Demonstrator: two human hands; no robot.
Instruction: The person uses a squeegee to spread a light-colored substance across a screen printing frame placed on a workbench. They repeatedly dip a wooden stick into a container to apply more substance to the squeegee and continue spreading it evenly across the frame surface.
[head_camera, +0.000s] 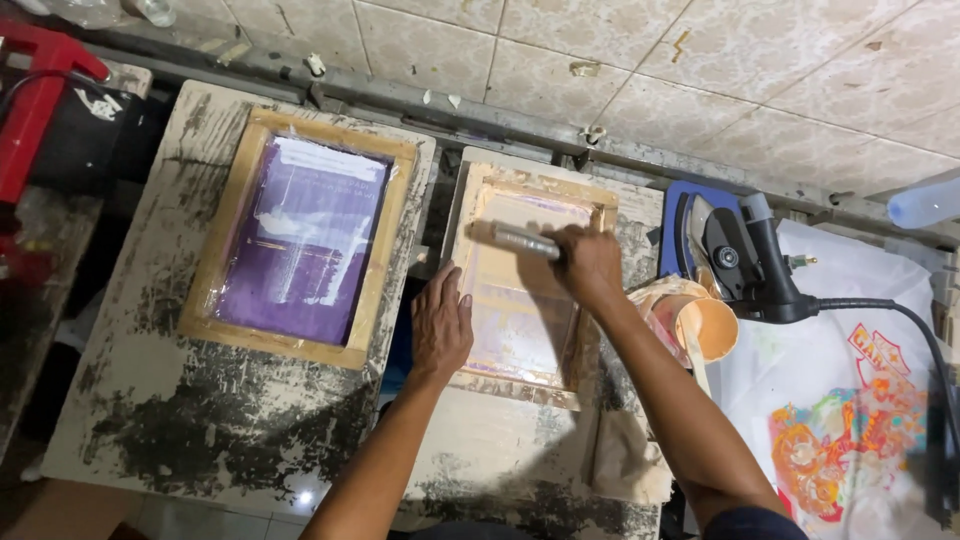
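Observation:
A small wooden screen frame (528, 390) with a pale mesh lies on a worn board in the middle. My left hand (440, 325) lies flat on the frame's left edge, fingers together. My right hand (590, 262) is closed on a squeegee (520, 240), whose blade rests across the top of the mesh. A larger wooden frame (232, 235) with a purple mesh and white ink streaks lies on the board to the left, away from both hands.
A peach-coloured ink cup (706, 326) and a black iron (752, 262) with its cord stand at the right. White cloth with a red and orange print (840, 440) lies beyond them. A red tool (30, 110) stands at far left. A rag (630, 460) lies below the small frame.

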